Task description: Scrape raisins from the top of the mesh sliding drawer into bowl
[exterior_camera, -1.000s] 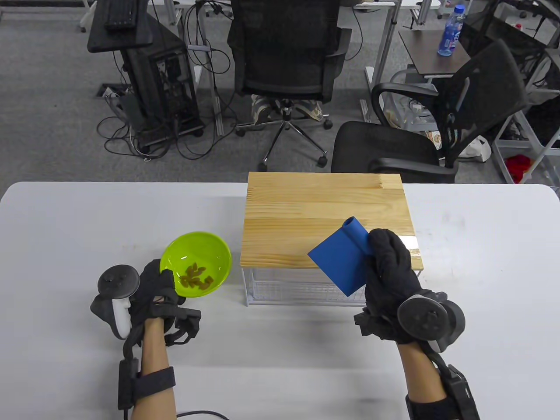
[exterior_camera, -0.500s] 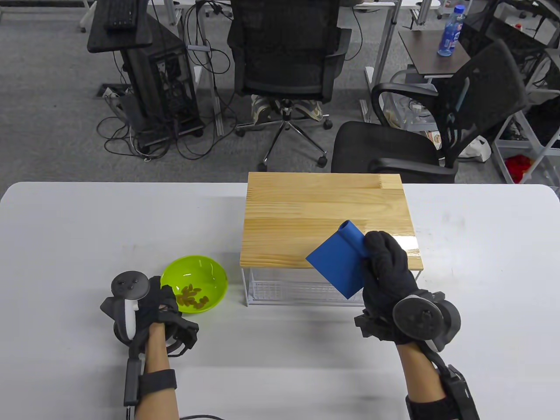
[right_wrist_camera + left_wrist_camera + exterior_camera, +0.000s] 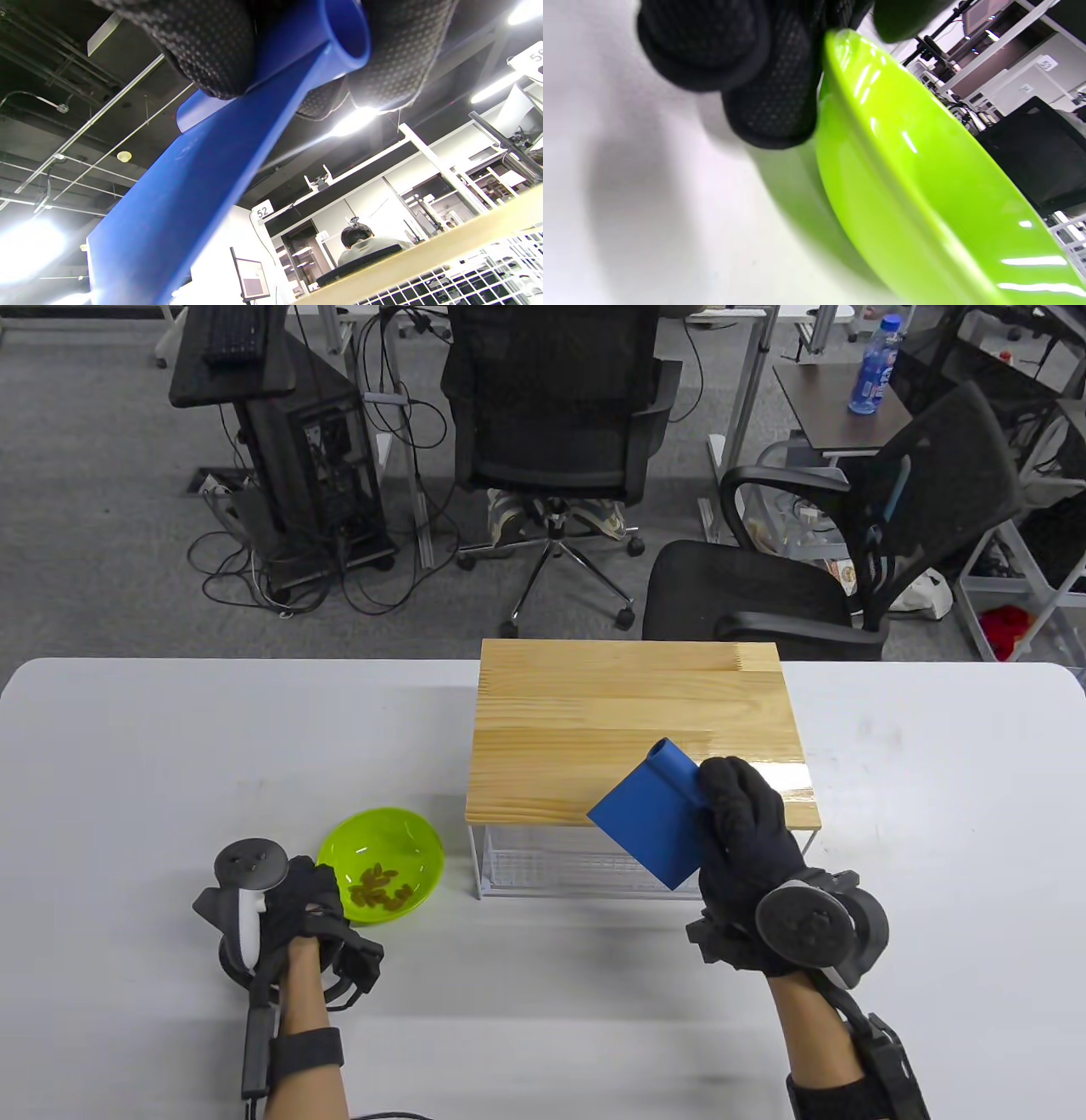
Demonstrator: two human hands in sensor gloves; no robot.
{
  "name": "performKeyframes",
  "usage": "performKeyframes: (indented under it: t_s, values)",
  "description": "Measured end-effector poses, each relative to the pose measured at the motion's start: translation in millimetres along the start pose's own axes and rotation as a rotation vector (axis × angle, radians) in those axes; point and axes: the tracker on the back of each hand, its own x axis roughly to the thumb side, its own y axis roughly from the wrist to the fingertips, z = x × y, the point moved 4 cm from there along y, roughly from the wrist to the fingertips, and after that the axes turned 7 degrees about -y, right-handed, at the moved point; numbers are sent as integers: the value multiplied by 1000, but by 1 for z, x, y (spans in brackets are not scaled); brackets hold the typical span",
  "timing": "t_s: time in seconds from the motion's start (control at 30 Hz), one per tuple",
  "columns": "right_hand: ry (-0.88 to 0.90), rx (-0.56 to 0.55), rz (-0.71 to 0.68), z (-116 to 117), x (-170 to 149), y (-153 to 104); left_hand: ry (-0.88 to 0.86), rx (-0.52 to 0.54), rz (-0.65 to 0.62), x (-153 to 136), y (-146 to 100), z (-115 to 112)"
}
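Observation:
A lime-green bowl [image 3: 407, 836] holding several raisins [image 3: 379, 891] is down on the white table, left of the drawer unit. My left hand [image 3: 318, 882] grips its near-left rim; in the left wrist view the fingers [image 3: 768, 97] lie under the bowl's [image 3: 925, 190] edge. My right hand [image 3: 721, 806] grips the tube handle of a blue scraper [image 3: 645, 823], whose blade hangs over the front edge of the wooden top [image 3: 636, 712]. I see no raisins on the wood. The white mesh drawer [image 3: 577, 869] sits under the top. In the right wrist view, fingers [image 3: 203, 46] wrap the scraper [image 3: 191, 203].
The white table [image 3: 170, 746] runs to the left, right and front of the drawer unit. Office chairs [image 3: 551, 407], a computer stand [image 3: 288, 458] and a side table with a water bottle [image 3: 874, 364] stand on the floor beyond the far edge.
My left hand has brought the bowl down from a raised, tilted hold to the table and nearer to me. The right hand and scraper drifted slightly left.

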Motion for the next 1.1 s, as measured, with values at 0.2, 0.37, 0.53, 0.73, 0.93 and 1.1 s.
performKeyframes:
  t_s: [0.2,0.37,0.53,0.73,0.93,1.1]
  values:
    - [53,-71,30,-27,-9,5,95,131,-263,60,-67,26]
    - [17,-169,52,-61,-24,5,274,155,-712,143,-177,-10]
    - [-198,-333,84,-104,-46,3,533,-2,-1049,168,-257,-101]
    - [-313,-287,356,-105,-120,-7,944,-107,-1254,130,-274,-212]
    - [-426,-69,671,-72,-211,-25,820,-141,-1259,136,-285,-212]
    - [-502,109,764,-31,-254,-48,861,-169,-1251,132,-279,-218]
